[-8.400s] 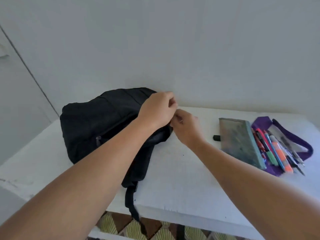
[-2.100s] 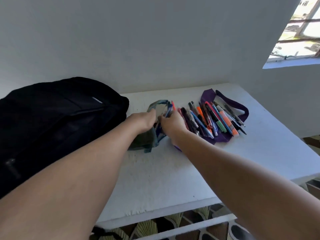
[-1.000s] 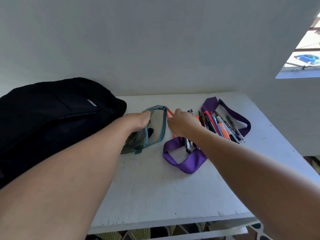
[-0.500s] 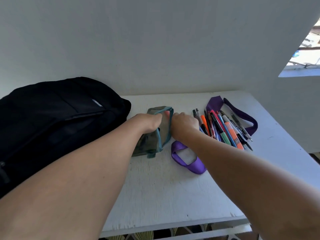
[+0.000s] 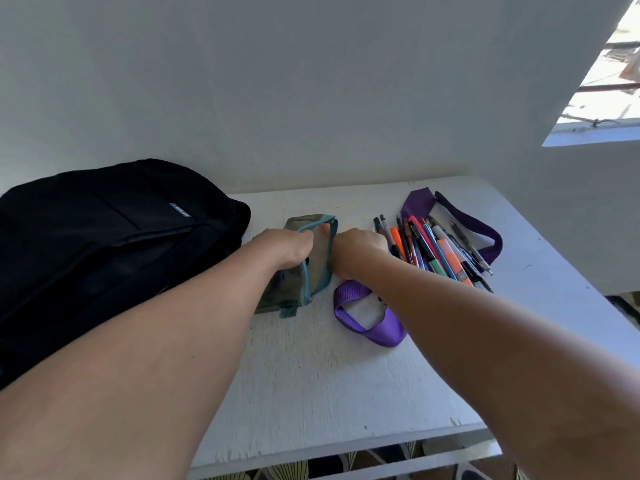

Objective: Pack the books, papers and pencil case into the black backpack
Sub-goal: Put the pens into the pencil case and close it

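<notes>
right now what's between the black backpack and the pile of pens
In the head view, the pencil case stands there, held open by the left hand and right hand, between the black backpack and the pens.

arms: bare to frame edge | sleeves: none seen | hands point(image 5: 287, 245): ungloved

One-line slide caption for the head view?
Both hands hold the pencil case open beside loose pens and the black backpack.

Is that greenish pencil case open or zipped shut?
Open. The pencil case has its teal zipper edges spread apart, the left hand gripping one side and the right hand at the other. An orange tip shows inside.
</notes>
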`<action>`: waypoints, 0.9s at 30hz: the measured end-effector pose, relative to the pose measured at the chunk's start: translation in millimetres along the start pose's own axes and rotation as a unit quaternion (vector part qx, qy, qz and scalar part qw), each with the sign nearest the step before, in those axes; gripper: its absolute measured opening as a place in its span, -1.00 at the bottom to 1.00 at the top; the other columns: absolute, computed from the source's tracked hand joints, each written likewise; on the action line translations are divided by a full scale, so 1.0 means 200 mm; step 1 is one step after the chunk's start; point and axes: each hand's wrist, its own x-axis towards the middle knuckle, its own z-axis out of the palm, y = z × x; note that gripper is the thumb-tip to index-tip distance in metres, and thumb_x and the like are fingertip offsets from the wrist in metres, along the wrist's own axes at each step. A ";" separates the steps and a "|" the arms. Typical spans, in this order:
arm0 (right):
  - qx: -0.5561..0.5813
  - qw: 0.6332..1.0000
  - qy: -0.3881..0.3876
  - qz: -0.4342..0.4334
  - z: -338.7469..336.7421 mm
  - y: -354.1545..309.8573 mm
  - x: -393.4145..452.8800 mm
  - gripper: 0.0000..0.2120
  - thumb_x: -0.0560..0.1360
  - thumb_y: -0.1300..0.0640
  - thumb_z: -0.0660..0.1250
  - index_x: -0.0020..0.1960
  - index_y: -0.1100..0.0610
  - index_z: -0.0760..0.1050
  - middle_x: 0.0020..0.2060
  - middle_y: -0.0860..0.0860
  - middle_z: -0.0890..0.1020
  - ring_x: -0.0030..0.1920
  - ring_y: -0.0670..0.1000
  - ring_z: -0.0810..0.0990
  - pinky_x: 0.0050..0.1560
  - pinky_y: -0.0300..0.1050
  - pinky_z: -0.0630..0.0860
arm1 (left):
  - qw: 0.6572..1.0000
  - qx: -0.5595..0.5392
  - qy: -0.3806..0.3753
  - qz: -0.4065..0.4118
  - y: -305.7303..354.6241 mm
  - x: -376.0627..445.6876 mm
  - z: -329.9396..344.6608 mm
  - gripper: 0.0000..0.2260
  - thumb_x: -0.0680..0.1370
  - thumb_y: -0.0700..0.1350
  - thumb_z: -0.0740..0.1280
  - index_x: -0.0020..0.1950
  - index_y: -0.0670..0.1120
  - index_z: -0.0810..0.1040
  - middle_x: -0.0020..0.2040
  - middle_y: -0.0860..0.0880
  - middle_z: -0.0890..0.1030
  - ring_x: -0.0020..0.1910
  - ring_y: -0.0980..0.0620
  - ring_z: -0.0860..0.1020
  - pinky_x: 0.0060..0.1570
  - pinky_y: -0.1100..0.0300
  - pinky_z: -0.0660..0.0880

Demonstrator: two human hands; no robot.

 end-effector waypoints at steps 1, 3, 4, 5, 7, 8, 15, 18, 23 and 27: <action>0.014 1.000 -0.003 0.003 0.00 0.01 0.00 -0.72 0.64 0.13 0.20 0.28 0.15 0.55 0.12 0.09 0.61 0.02 0.12 0.57 -0.06 -0.01 0.46 | 1.000 -0.007 0.001 -0.001 0.00 0.00 0.00 -0.37 0.65 0.21 -0.04 0.61 -0.13 0.26 0.58 -0.17 0.30 0.49 -0.13 0.36 0.16 0.14 0.29; 0.060 0.998 -0.007 0.024 -0.02 0.04 -0.01 -0.74 0.63 0.12 0.21 0.24 0.17 0.56 0.04 0.09 0.61 0.00 0.12 0.58 -0.10 -0.02 0.48 | 1.000 -0.025 0.003 -0.006 0.01 -0.01 -0.01 -0.37 0.66 0.21 -0.05 0.61 -0.14 0.26 0.58 -0.17 0.30 0.50 -0.14 0.34 0.24 0.13 0.31; 0.093 0.995 -0.001 0.036 -0.03 0.06 -0.01 -0.76 0.62 0.09 0.23 0.18 0.17 0.56 -0.06 0.07 0.59 -0.03 0.13 0.60 -0.13 -0.04 0.50 | 0.999 -0.036 0.001 -0.010 0.01 -0.01 -0.01 -0.37 0.67 0.20 -0.06 0.62 -0.14 0.25 0.59 -0.18 0.29 0.51 -0.15 0.33 0.29 0.12 0.31; 0.131 0.990 0.013 0.050 -0.05 0.09 -0.01 -0.79 0.61 0.05 0.24 0.09 0.17 0.54 -0.14 0.06 0.57 -0.08 0.12 0.60 -0.17 -0.06 0.50 | 0.999 -0.044 -0.004 -0.012 0.01 -0.01 -0.01 -0.37 0.68 0.20 -0.07 0.63 -0.15 0.23 0.60 -0.19 0.27 0.51 -0.15 0.32 0.32 0.12 0.30; 0.225 0.970 0.057 0.073 -0.08 0.13 0.00 -0.77 0.59 -0.02 0.27 -0.06 0.16 0.50 -0.23 0.05 0.55 -0.17 0.12 0.61 -0.26 -0.09 0.49 | 0.998 -0.056 -0.010 -0.012 0.02 -0.02 -0.02 -0.36 0.69 0.22 -0.06 0.63 -0.15 0.22 0.60 -0.19 0.27 0.50 -0.16 0.34 0.29 0.14 0.31; 0.279 0.953 0.086 0.083 -0.09 0.14 0.00 -0.74 0.57 -0.04 0.27 -0.11 0.16 0.50 -0.25 0.05 0.57 -0.22 0.10 0.60 -0.29 -0.11 0.47 | 0.998 -0.059 -0.005 -0.011 0.02 -0.03 -0.02 -0.35 0.68 0.24 -0.05 0.63 -0.15 0.22 0.59 -0.19 0.29 0.49 -0.17 0.36 0.24 0.15 0.33; 0.563 0.797 0.200 0.093 -0.11 0.06 -0.10 -0.75 0.62 -0.03 0.21 -0.05 0.15 0.51 -0.26 0.02 0.62 -0.33 0.01 0.54 -0.34 -0.11 0.43 | 0.987 -0.151 -0.047 -0.003 0.02 -0.11 -0.04 -0.46 0.74 0.14 -0.08 0.59 -0.14 0.28 0.52 -0.22 0.36 0.45 -0.14 0.39 0.44 0.09 0.31; 0.601 0.781 0.148 0.084 -0.06 -0.02 -0.15 -0.74 0.62 -0.02 0.23 -0.09 0.15 0.52 -0.24 0.07 0.66 -0.26 0.10 0.68 -0.26 -0.02 0.61 | 0.978 -0.205 -0.049 -0.003 0.00 -0.15 -0.04 -0.54 0.75 0.10 -0.09 0.08 -0.10 0.53 0.04 -0.19 0.55 -0.02 -0.08 0.52 -0.01 0.17 0.47; 0.457 0.886 -0.070 -0.040 0.00 -0.19 -0.24 -0.71 0.72 0.16 0.14 0.26 0.27 0.57 0.20 0.20 0.66 0.15 0.16 0.63 0.17 -0.03 0.56 | 0.955 -0.283 -0.064 -0.067 -0.01 -0.22 -0.10 -0.35 0.66 0.25 -0.08 0.48 -0.18 0.41 0.33 -0.27 0.52 0.23 -0.28 0.52 0.21 -0.17 0.48; 0.310 0.945 -0.055 -0.090 -0.09 -0.16 -0.26 -0.70 0.71 0.17 0.14 0.29 0.24 0.57 0.21 0.18 0.64 0.05 0.15 0.56 -0.01 -0.08 0.41 | 0.969 -0.236 -0.057 -0.043 0.02 -0.27 -0.10 -0.40 0.70 0.20 -0.07 0.58 -0.15 0.30 0.52 -0.25 0.37 0.43 -0.28 0.41 0.28 -0.06 0.40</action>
